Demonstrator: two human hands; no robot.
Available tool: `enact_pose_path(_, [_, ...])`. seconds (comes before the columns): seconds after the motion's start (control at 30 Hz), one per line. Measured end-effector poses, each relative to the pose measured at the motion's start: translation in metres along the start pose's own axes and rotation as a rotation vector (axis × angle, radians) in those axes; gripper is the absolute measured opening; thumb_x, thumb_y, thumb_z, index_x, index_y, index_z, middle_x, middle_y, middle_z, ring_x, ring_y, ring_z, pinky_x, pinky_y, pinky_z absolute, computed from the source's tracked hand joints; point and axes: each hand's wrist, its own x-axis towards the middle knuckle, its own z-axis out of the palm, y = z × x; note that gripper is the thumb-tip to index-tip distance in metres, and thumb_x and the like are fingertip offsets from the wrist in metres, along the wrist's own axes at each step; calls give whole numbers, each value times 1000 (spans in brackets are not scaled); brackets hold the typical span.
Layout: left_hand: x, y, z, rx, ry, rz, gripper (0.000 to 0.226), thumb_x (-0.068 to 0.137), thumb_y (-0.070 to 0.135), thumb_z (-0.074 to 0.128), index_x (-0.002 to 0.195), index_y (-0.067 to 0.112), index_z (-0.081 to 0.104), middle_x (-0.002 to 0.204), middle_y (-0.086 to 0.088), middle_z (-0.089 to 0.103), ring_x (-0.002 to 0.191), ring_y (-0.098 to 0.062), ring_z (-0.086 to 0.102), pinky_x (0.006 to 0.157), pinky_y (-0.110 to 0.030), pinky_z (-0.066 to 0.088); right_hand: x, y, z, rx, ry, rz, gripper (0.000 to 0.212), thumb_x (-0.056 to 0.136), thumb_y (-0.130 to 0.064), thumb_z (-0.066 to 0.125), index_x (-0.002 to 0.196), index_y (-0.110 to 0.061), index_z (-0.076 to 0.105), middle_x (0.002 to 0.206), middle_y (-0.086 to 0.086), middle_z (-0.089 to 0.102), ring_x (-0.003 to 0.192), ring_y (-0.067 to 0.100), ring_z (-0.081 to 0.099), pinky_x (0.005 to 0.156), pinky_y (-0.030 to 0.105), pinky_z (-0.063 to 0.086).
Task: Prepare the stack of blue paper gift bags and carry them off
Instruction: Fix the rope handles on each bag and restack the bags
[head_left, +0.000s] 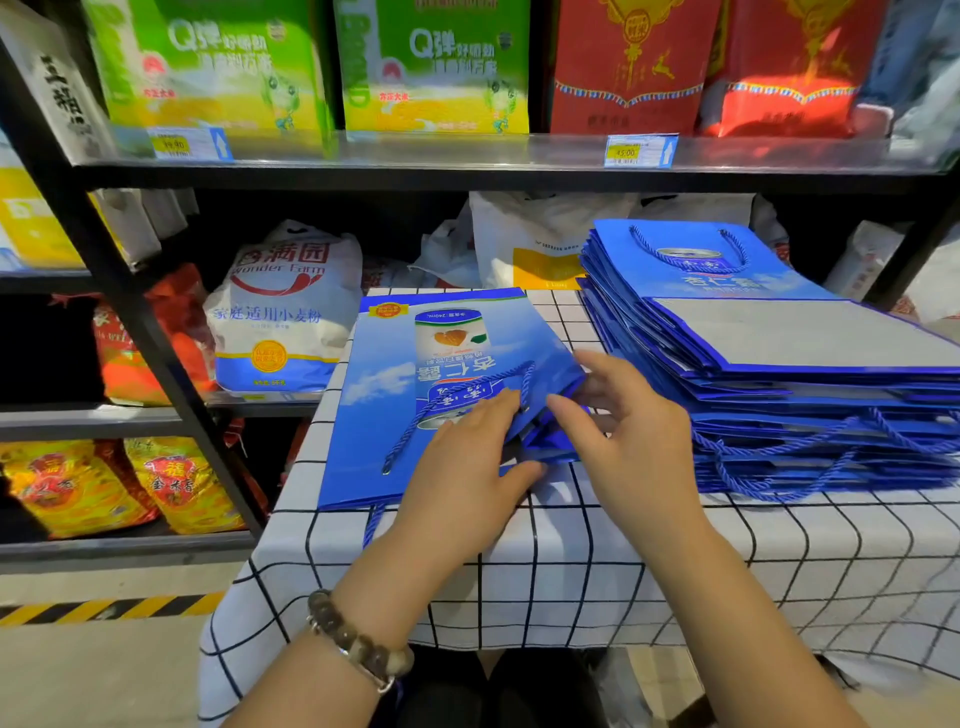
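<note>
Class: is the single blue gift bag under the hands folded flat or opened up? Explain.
Folded flat: the bag lies face-up on the checked cloth, left hand and right hand touching its right edge.

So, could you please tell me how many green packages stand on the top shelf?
2. One green package stands on the left, the second just right of it, beside the red boxes. Others may be hidden behind.

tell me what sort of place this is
Most likely a grocery shop: a yellow price tag on the edge of the black metal shelving, green rice packs above, and a white flour sack below.
</note>
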Motion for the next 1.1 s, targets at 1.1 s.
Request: enact_pose_path(1.1, [24,39,-50,-1227,769,-125,19,95,11,41,102,21,55,100,4,67,94,-15,65,84,-35,52,-16,-2,48,-136,-374,-207,79,87,-30,54,138,-32,-7,152,-12,-3,142,3,0,112,15,4])
